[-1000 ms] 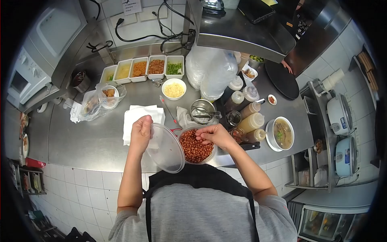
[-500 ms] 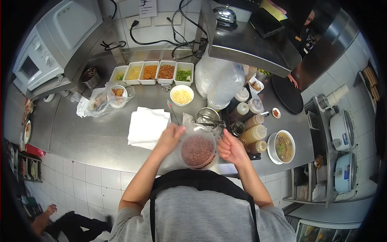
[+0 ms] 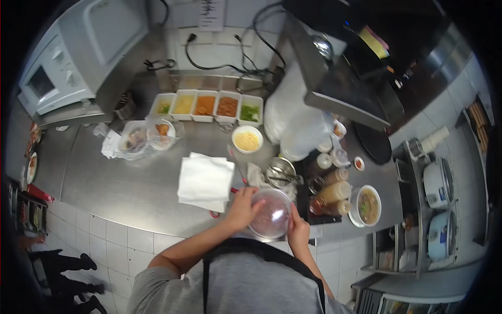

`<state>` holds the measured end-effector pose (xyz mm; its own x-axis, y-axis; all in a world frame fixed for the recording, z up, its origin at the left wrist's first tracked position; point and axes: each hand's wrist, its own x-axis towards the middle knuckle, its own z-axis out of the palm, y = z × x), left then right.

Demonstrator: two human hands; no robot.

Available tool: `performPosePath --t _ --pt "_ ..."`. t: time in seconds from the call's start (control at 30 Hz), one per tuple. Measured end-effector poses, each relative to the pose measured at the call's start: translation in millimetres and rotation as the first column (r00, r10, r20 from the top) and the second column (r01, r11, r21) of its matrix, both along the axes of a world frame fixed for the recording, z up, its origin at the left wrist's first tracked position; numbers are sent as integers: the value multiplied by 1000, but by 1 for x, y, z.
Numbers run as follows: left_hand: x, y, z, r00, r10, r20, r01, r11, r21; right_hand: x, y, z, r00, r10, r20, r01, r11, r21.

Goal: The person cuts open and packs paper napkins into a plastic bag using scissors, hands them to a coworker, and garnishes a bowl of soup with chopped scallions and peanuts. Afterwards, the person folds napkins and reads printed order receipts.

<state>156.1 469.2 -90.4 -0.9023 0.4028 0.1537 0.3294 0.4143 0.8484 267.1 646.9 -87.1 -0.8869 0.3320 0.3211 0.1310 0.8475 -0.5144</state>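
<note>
A round clear plastic tub (image 3: 268,226) with reddish-brown grains in it is at the counter's front edge, close to my body. A clear lid (image 3: 274,206) covers its top and reflects a bright glare. My left hand (image 3: 243,210) grips the tub's left rim, its thumb lying over the lid. On the right side, my right hand (image 3: 298,228) is closed round the rim, with some fingers hidden. Just beyond the tub stand a metal bowl (image 3: 280,171) with tongs (image 3: 285,177) across it and, to the left, a stack of white paper sheets (image 3: 205,180).
Topping trays (image 3: 205,106) line the back, with a white bowl of chopped yellowish food (image 3: 247,140) before them. Squeeze bottles (image 3: 334,192) and a soup bowl (image 3: 365,205) stand to the right. A steel shelf (image 3: 348,83) overhangs the counter. Another person's dark-clothed legs (image 3: 63,272) are at lower left.
My hands have closed in on the tub's rim, and the lid now catches a glare. The whole view has shifted, so counter things appear further right. The other person's legs have moved.
</note>
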Motion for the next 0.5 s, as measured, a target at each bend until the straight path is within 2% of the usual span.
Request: performPosePath --t 0.07,0.1,0.13,0.17,0.2,0.23,0.27,0.3,0.33,0.37,0.43,0.47,0.5 --pt "-1 1 -1 1000 -3 9 3 999 51 0 -3 -7 999 -42 17 43 997 -57" --pt "-3 3 -9 998 -5 66 -1 996 92 0 -3 -11 995 -76 61 80 994 -71" --pt "-6 7 -32 994 13 112 -29 990 140 -1 -2 -25 995 -66 -77 54 986 -158" --pt "-10 5 -33 951 -12 310 -36 988 150 2 1 -22 988 -90 122 134 893 -430" --pt "-13 1 -43 923 -130 363 82 986 145 5 11 -58 996 -81 -37 38 764 -644" --pt "-15 -2 -57 909 -302 288 297 953 63 12 13 -66 996 -93 -8 48 578 -815" --pt "-3 -13 -44 893 -378 242 355 925 135 14 2 -53 992 -129 14 72 452 -889" --pt "5 -9 -83 905 -384 181 366 922 124 22 18 -72 993 -78 94 118 419 -900" --pt "11 -16 -73 889 -428 166 410 903 133 19 0 -50 993 -114 12 52 351 -935" --pt "25 -22 -62 919 -369 141 368 929 35 23 -3 -38 993 -90 83 111 382 -917" --pt "37 -28 -41 922 -359 146 364 931 -7 23 -8 -32 996 14 -89 -89 298 -950" --pt "39 -26 -47 937 -323 129 327 945 -9 20 -10 -25 993 58 -99 -111 261 -959" --pt "43 -20 -54 924 -344 168 316 933 176 18 -12 -19 990 106 -94 -113 191 -975"
